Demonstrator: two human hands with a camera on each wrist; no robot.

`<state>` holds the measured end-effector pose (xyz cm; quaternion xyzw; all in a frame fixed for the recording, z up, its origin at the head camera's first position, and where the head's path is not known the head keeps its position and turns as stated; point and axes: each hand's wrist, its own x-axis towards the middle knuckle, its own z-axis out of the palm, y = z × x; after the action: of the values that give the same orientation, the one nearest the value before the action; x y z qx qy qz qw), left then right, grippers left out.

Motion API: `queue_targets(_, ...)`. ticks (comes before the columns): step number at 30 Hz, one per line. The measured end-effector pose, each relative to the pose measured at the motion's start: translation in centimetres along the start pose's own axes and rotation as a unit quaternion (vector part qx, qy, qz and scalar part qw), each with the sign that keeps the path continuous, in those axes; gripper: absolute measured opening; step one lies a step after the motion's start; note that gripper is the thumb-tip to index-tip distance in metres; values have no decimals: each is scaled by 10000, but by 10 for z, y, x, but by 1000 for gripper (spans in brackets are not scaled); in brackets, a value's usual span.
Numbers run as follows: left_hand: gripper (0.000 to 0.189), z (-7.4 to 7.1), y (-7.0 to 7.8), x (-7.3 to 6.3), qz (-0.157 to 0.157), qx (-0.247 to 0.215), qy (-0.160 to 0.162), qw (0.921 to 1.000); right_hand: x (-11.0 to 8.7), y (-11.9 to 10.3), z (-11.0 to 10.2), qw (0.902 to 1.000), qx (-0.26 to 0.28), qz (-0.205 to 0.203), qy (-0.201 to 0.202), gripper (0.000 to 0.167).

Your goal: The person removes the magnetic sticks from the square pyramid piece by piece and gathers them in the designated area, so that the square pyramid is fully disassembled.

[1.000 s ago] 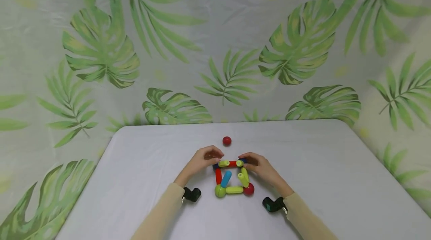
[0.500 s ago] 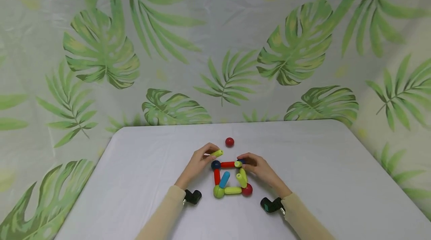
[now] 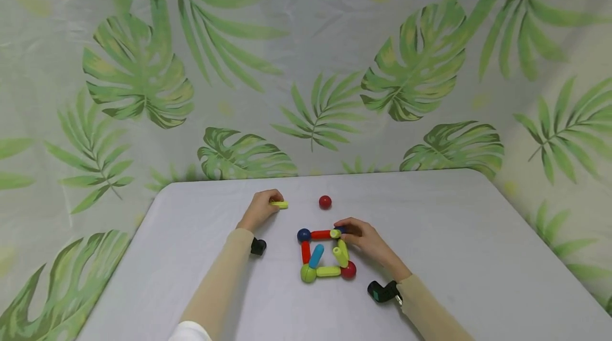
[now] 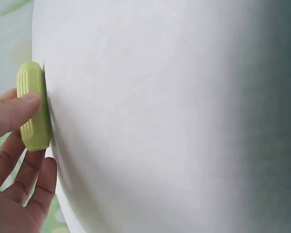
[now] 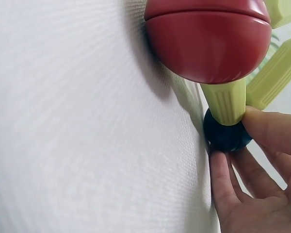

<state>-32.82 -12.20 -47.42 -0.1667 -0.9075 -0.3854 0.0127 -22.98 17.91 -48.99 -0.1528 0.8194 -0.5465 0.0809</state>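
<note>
Between thumb and fingers, my left hand (image 3: 260,210) pinches a yellow-green magnetic building stick (image 4: 32,80), out over the back left of the table. A square of sticks and balls lies in the middle. My right hand (image 3: 367,239) grips the dark blue ball (image 5: 225,133) at its back right corner, from which a yellow-green stick (image 3: 335,233) rises. Another dark blue ball (image 3: 303,235) forms the back left corner. At the front are a green ball (image 3: 308,273) bearing a tilted blue stick (image 3: 316,256), and a red ball (image 3: 348,270) with a yellow-green stick (image 3: 340,257) leaning up.
A loose red ball (image 3: 325,202) lies behind the square, right of the left hand. Red sticks make the square's back side (image 3: 321,235) and left side (image 3: 306,252). A white cloth covers the table (image 3: 430,224); a leaf-patterned curtain (image 3: 315,65) hangs behind it.
My left hand has lifted a yellow-green stick off the back left blue ball and carried it left and toward the back. My right hand stays at the back right ball.
</note>
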Motion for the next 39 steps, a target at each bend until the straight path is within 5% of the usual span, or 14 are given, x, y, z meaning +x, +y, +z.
queue_targets(5,23,-3,1,-5,-73,99,87,9999,1,0,1,10000,-28,15,17,30)
queue_targets(9,23,0,21,-25,368,-384,330,9980,1,0,1,10000,-91,-9,37,30)
queue_targets(11,20,6,35,-42,706,-866,87,9937,1,-1,0,9999,-99,-14,18,30)
queue_targets(15,22,23,62,-80,1021,-1587,-942,9775,0,-2,-1,10000,-43,35,5,31)
queue_targets(18,32,38,76,-100,1139,-1366,-1258,9760,-2,-7,-2,10000,24,90,17,31)
queue_targets(22,39,51,85,-112,1277,-717,-1041,9837,-9,-29,-3,9999,51,123,-79,32)
queue_targets(28,36,50,82,-110,1361,-932,-657,9841,-12,-41,-3,9998,103,88,-164,32)
queue_targets(32,28,36,68,-98,1233,-1092,-182,9862,-11,-40,-3,9998,113,102,-153,32)
queue_targets(36,20,15,43,-75,734,-787,513,9929,-11,-39,-3,9998,102,141,-114,32)
queue_targets(39,18,4,27,-58,168,-482,654,9966,-12,-38,-2,9998,95,151,-86,31)
